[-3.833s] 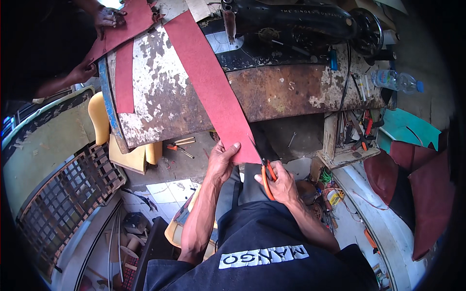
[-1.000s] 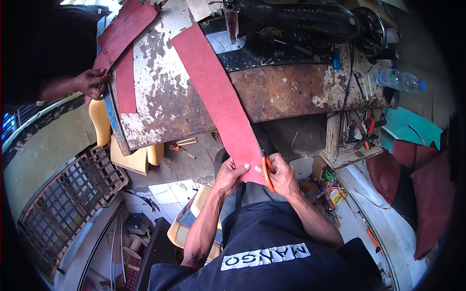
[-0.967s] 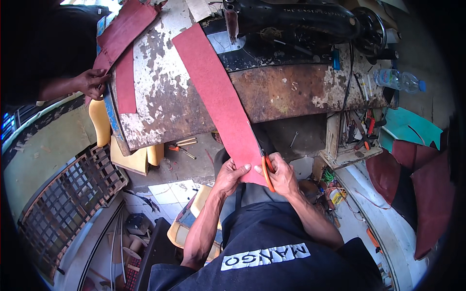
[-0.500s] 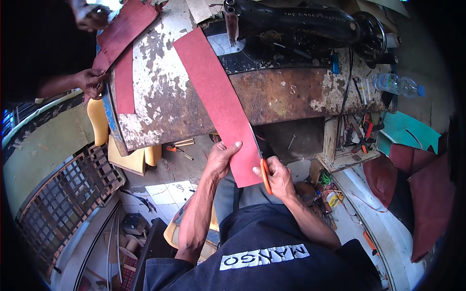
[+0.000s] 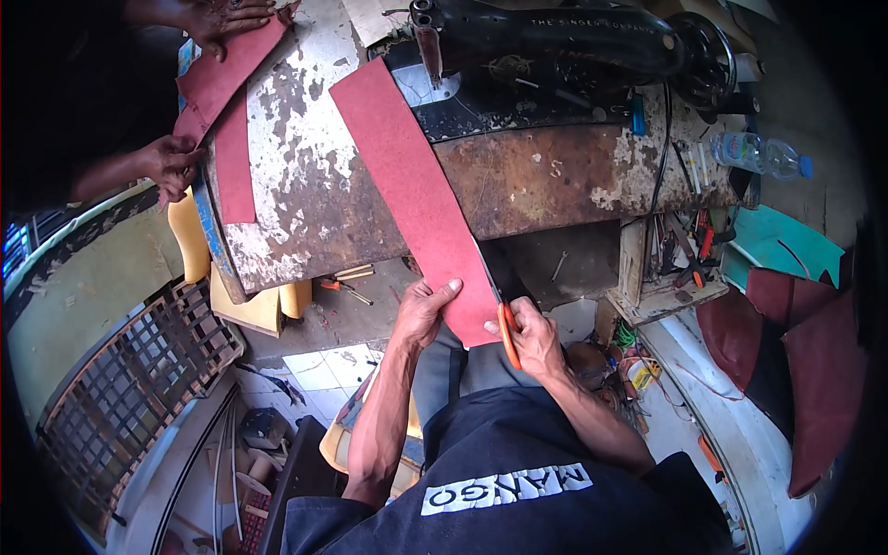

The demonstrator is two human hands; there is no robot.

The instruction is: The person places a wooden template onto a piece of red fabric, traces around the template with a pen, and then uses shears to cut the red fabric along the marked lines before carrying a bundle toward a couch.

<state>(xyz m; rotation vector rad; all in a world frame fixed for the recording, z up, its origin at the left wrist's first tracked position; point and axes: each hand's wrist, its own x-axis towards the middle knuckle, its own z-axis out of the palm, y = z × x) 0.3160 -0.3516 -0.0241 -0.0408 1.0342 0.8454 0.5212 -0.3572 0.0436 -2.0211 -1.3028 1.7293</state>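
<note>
A long red strip of leather-like material slants from the worn table down over its front edge toward my lap. My left hand pinches the strip's left edge near its lower end, thumb on top. In my right hand is a pair of scissors with orange handles. Their dark blades lie along the strip's right edge, pointing away from me; how far they are parted is hard to see. The strip's far end rests beside the sewing machine.
At the far left a co-worker's hands hold another red piece over a narrower red strip. A plastic bottle lies at the table's right end. Below it, an open drawer holds tools. Dark red pieces hang at far right.
The strip's lower end has shifted slightly up and right, and my left hand sits slightly lower and further right. The co-worker's upper hand has come down flat onto their red piece.
</note>
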